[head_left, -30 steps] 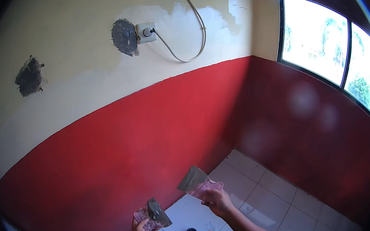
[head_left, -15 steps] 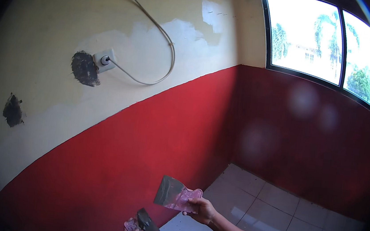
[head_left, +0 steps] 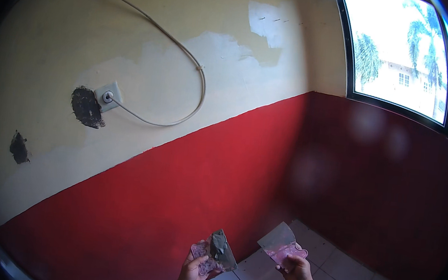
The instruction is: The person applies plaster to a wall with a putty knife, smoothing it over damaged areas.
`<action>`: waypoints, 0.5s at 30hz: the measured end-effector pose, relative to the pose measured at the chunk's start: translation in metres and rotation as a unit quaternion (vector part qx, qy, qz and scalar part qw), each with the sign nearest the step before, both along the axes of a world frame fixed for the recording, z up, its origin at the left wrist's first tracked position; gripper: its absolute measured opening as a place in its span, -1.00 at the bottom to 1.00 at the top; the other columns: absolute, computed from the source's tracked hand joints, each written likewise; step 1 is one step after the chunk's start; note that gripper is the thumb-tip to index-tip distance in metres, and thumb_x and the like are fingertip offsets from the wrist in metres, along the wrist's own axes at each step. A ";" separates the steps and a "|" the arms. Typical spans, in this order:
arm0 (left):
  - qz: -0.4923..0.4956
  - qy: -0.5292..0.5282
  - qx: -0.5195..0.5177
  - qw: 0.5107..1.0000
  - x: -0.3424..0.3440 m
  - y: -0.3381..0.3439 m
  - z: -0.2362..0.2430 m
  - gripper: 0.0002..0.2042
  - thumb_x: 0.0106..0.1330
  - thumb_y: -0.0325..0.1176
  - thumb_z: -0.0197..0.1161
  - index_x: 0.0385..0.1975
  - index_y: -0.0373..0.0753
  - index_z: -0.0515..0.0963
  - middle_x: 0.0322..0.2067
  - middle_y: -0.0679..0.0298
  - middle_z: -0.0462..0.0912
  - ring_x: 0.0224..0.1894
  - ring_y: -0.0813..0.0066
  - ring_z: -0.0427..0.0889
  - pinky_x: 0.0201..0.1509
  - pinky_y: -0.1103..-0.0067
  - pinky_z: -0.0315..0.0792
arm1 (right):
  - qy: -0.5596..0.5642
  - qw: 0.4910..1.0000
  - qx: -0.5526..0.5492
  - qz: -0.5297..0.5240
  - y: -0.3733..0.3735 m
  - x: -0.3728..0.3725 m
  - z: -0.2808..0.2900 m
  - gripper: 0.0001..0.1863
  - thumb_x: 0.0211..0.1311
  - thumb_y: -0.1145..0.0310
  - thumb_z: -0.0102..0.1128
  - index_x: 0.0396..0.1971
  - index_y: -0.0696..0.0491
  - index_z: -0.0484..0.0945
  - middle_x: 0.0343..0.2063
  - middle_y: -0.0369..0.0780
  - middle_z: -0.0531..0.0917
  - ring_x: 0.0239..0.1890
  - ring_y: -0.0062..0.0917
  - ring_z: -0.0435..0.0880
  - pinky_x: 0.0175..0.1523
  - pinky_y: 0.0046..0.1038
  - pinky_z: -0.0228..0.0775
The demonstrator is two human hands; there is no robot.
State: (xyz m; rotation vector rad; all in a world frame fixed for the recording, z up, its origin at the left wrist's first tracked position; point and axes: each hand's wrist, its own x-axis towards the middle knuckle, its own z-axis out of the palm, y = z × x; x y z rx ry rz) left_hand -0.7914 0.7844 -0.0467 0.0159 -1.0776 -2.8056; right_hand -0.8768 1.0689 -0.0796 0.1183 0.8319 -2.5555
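Note:
My left hand [head_left: 193, 272] grips a putty knife [head_left: 203, 255] by its pink, smeared handle. A lump of dark grey filler [head_left: 218, 246] lies on that knife's wide blade. In my right hand [head_left: 296, 273] is a second putty knife [head_left: 278, 239], held by its pink handle, its grey blade pointing up and left. The two blades are apart, with a short gap between them. Both hands are low in the view, in front of the red lower wall [head_left: 175, 200], and neither knife touches it.
On the cream upper wall [head_left: 149, 79] sits a white socket [head_left: 109, 96] with a plugged-in cable [head_left: 202, 92] looping right. Beside it is a dark grey patch [head_left: 87, 107]; a smaller patch [head_left: 19, 148] lies further left. A window [head_left: 399, 54] is at upper right, pale floor tiles [head_left: 259, 275] below.
My left hand has risen and come right with its loaded putty knife, now fully in view. My right hand and its knife have shifted right. The view has also turned a little.

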 end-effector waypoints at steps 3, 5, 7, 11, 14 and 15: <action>0.008 -0.005 0.009 1.000 -0.014 0.012 0.003 -0.53 0.17 -0.61 -0.07 0.12 -0.10 0.21 0.11 0.15 0.32 0.02 0.14 0.49 -0.23 0.22 0.61 | 0.015 1.000 -0.008 0.002 0.008 -0.039 0.001 -0.45 0.00 0.45 0.03 0.09 -0.13 0.26 -0.10 -0.24 0.50 -0.14 -0.38 0.54 -0.22 -0.15 0.45; 0.023 -0.018 -0.006 1.000 -0.016 0.015 -0.003 -0.53 0.19 -0.60 -0.08 0.12 -0.07 0.22 0.11 0.17 0.34 0.01 0.16 0.50 -0.25 0.24 0.62 | -0.007 1.000 -0.015 -0.002 0.017 -0.045 -0.003 -0.45 0.01 0.46 0.02 0.10 -0.12 0.26 -0.10 -0.25 0.49 -0.13 -0.38 0.53 -0.21 -0.15 0.45; 0.028 -0.047 -0.024 0.998 -0.015 0.016 -0.011 -0.55 0.21 -0.59 -0.08 0.11 -0.03 0.25 0.12 0.19 0.34 0.00 0.17 0.52 -0.26 0.24 0.62 | -0.031 0.999 -0.036 -0.017 0.030 -0.043 -0.009 -0.46 0.02 0.45 0.02 0.10 -0.10 0.27 -0.09 -0.26 0.50 -0.11 -0.38 0.52 -0.20 -0.16 0.44; 0.019 -0.021 -0.011 1.000 -0.006 0.010 -0.002 -0.54 0.21 -0.60 -0.06 0.11 -0.02 0.25 0.13 0.19 0.33 -0.01 0.17 0.52 -0.25 0.25 0.61 | -0.026 0.999 -0.043 0.001 0.022 -0.030 0.017 -0.81 0.06 0.46 0.08 -0.27 -0.02 0.47 -0.42 -0.30 0.58 -0.38 -0.51 0.55 -0.36 -0.36 0.43; 0.045 -0.020 -0.014 0.999 0.008 0.003 0.006 -0.54 0.21 -0.60 -0.06 0.11 -0.03 0.25 0.12 0.19 0.34 -0.01 0.17 0.52 -0.25 0.25 0.61 | -0.037 0.999 -0.029 0.007 0.009 -0.022 0.030 -0.82 0.05 0.48 0.08 -0.30 -0.02 0.47 -0.42 -0.30 0.58 -0.39 -0.50 0.55 -0.35 -0.37 0.43; 0.054 -0.020 -0.014 0.998 0.011 0.003 0.005 -0.54 0.21 -0.60 -0.06 0.11 -0.03 0.25 0.12 0.19 0.34 -0.01 0.17 0.52 -0.25 0.25 0.61 | -0.036 0.999 -0.027 0.011 0.004 -0.022 0.035 -0.82 0.05 0.48 0.08 -0.30 -0.02 0.47 -0.42 -0.30 0.58 -0.39 -0.50 0.55 -0.35 -0.37 0.43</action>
